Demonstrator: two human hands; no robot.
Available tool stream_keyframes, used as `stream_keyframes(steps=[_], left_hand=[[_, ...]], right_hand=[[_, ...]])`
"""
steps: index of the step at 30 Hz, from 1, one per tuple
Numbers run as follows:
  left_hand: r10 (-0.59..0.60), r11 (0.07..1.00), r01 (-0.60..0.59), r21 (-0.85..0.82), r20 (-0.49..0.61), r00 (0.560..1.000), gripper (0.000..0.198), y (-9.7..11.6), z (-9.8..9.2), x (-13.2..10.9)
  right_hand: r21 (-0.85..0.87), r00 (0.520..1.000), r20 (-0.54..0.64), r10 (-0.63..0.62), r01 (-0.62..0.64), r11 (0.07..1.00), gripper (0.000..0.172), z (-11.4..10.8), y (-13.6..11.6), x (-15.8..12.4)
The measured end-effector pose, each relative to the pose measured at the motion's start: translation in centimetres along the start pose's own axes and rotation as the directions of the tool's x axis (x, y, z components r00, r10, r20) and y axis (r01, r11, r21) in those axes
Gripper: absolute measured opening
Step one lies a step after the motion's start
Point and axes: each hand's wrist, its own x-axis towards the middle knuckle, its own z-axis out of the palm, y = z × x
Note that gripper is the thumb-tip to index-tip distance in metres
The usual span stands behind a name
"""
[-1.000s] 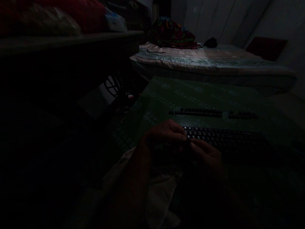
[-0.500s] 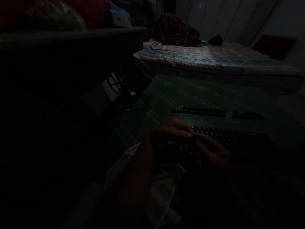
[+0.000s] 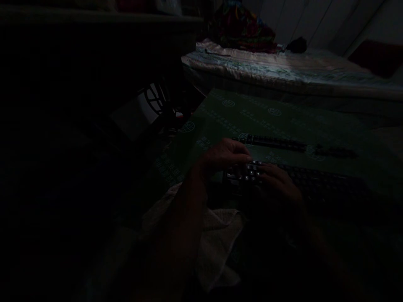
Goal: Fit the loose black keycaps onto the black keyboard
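Just apart, the left hand [image 3: 227,153] and right hand [image 3: 281,184] curl over the keyboard [image 3: 324,178], grips indiscernible.

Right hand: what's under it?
The keyboard; light spots on it show between the right hand and left hand. The part directly beneath is covered; contact is too dark to tell.

We see two bare hands and forearms in dim light. On our left hand [image 3: 225,153] we can make out rounded knuckles and a thumb; our left forearm [image 3: 179,228] is bare and broadens below the wrist. Our right hand [image 3: 281,184] is bare too, its forearm sinking into shadow, where any sleeve is too dark to tell.
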Motion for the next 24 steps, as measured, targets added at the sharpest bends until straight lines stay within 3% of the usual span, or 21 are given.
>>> stream_keyframes(steps=[3,6,17,24], left_hand=[[0.017,1.0,-0.017,0.0,-0.091,0.996,0.006,-0.1,-0.2,0.1],[0.007,1.0,-0.007,0.006,-0.113,0.994,0.005,-0.2,-0.1,0.3],[-0.004,0.997,0.014,0.073,-0.13,0.991,0.006,0.1,0.1,0.2],[0.01,0.996,0.002,0.092,-0.131,0.991,0.005,-0.1,0.0,0.2]], right_hand=[[-0.127,0.978,0.112,-0.178,0.192,0.973,0.019,0.8,1.1,-0.3],[-0.181,0.944,0.197,-0.266,0.302,0.936,0.023,1.4,0.9,-0.1],[-0.183,0.909,0.35,-0.228,0.305,0.935,0.025,2.1,0.4,0.3],[-0.165,0.915,0.347,-0.207,0.277,0.947,0.02,2.1,0.2,1.0]])
